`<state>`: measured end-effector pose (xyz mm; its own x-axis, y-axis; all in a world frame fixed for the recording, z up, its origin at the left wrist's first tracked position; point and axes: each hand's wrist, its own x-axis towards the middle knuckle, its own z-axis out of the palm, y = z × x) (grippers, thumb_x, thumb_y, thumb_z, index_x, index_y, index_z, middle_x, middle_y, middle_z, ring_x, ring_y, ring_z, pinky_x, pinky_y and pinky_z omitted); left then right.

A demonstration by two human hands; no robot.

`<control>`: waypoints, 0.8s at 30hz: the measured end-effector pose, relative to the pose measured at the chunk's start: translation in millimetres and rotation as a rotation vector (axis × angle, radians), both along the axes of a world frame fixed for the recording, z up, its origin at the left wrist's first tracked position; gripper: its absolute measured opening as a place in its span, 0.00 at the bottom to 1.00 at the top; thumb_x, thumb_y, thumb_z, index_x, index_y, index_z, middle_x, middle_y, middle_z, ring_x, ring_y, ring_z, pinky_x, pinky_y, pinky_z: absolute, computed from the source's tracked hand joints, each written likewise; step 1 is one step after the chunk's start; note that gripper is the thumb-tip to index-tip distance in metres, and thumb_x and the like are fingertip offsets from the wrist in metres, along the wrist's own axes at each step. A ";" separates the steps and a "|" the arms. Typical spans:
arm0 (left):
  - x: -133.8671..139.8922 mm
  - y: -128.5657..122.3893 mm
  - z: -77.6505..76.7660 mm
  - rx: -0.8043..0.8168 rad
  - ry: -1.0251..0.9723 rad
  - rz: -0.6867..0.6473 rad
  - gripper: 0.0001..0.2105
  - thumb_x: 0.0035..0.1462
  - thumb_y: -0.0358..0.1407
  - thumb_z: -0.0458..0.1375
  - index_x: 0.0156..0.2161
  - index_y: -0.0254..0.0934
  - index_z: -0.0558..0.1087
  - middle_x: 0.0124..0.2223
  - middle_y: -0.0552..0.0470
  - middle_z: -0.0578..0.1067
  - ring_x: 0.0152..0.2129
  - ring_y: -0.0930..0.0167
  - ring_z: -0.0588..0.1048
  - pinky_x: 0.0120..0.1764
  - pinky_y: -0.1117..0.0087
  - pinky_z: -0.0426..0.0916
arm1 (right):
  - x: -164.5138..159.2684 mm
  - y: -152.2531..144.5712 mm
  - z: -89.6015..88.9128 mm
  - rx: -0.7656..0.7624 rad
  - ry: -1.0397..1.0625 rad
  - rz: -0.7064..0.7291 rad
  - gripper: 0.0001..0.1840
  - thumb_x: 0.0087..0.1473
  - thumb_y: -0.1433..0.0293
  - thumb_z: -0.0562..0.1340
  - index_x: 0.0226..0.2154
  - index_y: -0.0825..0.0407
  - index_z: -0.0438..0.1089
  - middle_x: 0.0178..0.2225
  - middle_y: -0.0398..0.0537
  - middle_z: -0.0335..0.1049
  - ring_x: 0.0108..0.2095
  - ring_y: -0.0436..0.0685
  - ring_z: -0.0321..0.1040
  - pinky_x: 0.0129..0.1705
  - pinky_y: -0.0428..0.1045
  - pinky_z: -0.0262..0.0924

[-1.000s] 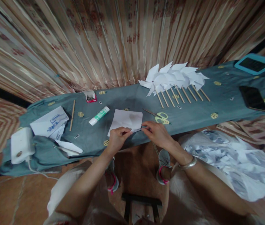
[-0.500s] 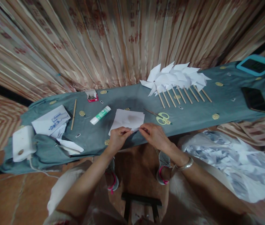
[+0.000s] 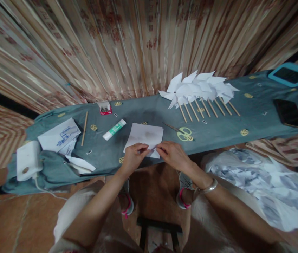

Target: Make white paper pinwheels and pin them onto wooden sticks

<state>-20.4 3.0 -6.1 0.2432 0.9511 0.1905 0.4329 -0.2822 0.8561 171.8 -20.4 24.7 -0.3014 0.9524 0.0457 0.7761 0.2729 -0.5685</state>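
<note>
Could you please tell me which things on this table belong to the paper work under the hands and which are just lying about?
In hand:
- white paper sheet, pinched at its near edge by the left hand and right hand

Lying about:
- scissors
- glue stick
- paper pinwheels on sticks
- loose stick
- phone
- tablet

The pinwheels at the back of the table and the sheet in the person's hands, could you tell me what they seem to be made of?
The pinwheels: matte white paper vanes, creased to sharp points, on plain pale sticks, probably wood. The sheet, pinched by the left hand and the right hand: thin matte white paper, lying flat with crisp edges.
</note>
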 end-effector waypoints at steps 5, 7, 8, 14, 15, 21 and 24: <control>-4.8 -3.4 2.4 0.246 0.247 -0.126 0.08 0.52 0.28 0.63 0.38 0.37 0.79 0.38 0.48 0.81 0.37 0.66 0.77 0.41 0.66 0.73 | -0.1 -0.2 1.8 -0.031 -0.015 -0.002 0.10 0.61 0.72 0.57 0.38 0.52 0.75 0.36 0.49 0.76 0.40 0.57 0.72 0.43 0.49 0.60; -6.5 -3.9 3.4 0.301 0.323 -0.150 0.07 0.54 0.28 0.62 0.38 0.38 0.79 0.39 0.48 0.81 0.37 0.66 0.76 0.41 0.66 0.73 | 0.2 -0.4 1.6 -0.038 -0.016 0.008 0.09 0.61 0.72 0.57 0.38 0.53 0.74 0.38 0.50 0.76 0.41 0.57 0.71 0.43 0.49 0.60; -7.1 -4.2 3.9 0.314 0.348 -0.160 0.07 0.55 0.28 0.61 0.39 0.38 0.79 0.39 0.48 0.81 0.36 0.66 0.76 0.41 0.66 0.73 | 0.3 -0.4 1.2 -0.038 -0.016 0.010 0.09 0.61 0.72 0.57 0.39 0.53 0.74 0.38 0.50 0.76 0.42 0.57 0.71 0.44 0.49 0.60; -9.1 -3.2 8.2 0.325 0.287 -0.131 0.08 0.61 0.34 0.56 0.38 0.38 0.78 0.37 0.47 0.81 0.34 0.67 0.76 0.40 0.67 0.72 | 0.5 -0.4 -1.4 -0.027 -0.029 -0.014 0.09 0.60 0.71 0.58 0.40 0.53 0.73 0.38 0.51 0.76 0.39 0.57 0.72 0.42 0.49 0.61; -10.6 -2.0 10.0 0.306 0.257 -0.106 0.08 0.61 0.35 0.56 0.36 0.38 0.78 0.35 0.47 0.80 0.33 0.67 0.76 0.39 0.68 0.71 | 0.6 -0.4 -1.7 -0.027 -0.027 -0.022 0.09 0.60 0.71 0.58 0.41 0.53 0.73 0.38 0.51 0.76 0.38 0.56 0.72 0.41 0.49 0.61; -31.4 8.9 30.4 0.144 0.090 0.181 0.13 0.56 0.42 0.59 0.25 0.38 0.76 0.26 0.53 0.77 0.22 0.73 0.72 0.27 0.73 0.65 | 0.2 -0.8 -1.2 -0.031 -0.033 -0.044 0.10 0.60 0.71 0.59 0.43 0.53 0.74 0.40 0.50 0.76 0.38 0.55 0.73 0.42 0.49 0.62; -42.3 11.9 41.5 0.137 0.024 0.285 0.12 0.54 0.41 0.61 0.24 0.37 0.75 0.23 0.56 0.74 0.20 0.75 0.68 0.25 0.74 0.63 | -0.4 -2.6 0.2 -0.028 -0.035 -0.012 0.12 0.59 0.68 0.61 0.45 0.53 0.73 0.43 0.51 0.76 0.39 0.56 0.72 0.43 0.50 0.63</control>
